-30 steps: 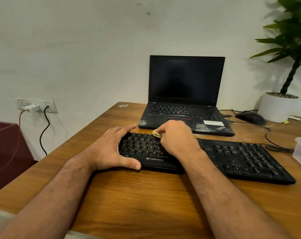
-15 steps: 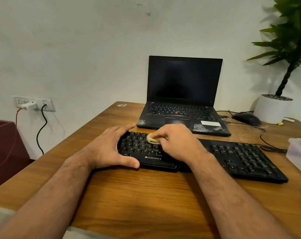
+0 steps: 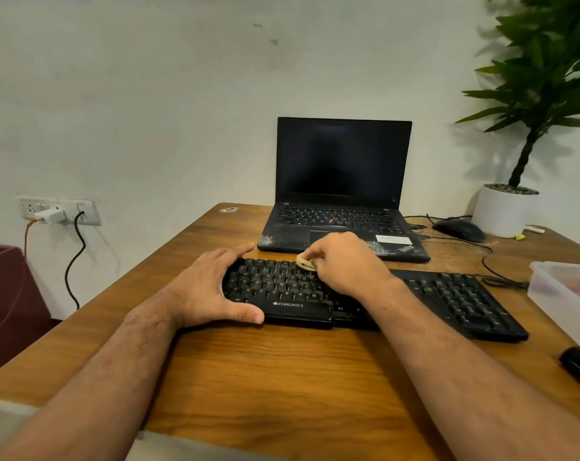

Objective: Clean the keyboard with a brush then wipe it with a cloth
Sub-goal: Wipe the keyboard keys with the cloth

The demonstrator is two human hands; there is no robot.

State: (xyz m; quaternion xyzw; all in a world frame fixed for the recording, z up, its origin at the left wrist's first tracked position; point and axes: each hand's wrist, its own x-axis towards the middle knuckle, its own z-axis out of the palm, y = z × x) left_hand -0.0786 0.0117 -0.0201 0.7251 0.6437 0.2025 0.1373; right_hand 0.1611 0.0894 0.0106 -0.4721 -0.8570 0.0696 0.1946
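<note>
Working at a wooden tabletop (image 3: 282, 377), I am leaning both forearms in over its near edge. A potted plant (image 3: 528, 128) is standing at the far right corner, and an open laptop (image 3: 343, 191) with a dark screen is sitting at the back, just beyond the keyboard. The black keyboard (image 3: 448, 297) is lying across the middle of the tabletop, angled slightly, with its cable trailing off toward a mouse (image 3: 459, 228). A clear plastic box (image 3: 563, 294) is resting at the right edge. My left hand (image 3: 204, 289) is bracing the keyboard's left end, thumb curled along the front edge and fingers spread over the far corner. My right hand (image 3: 343, 262) is hovering over the upper key rows, its grip pinching a small pale thing, possibly a cloth (image 3: 304, 262), against the keys.
</note>
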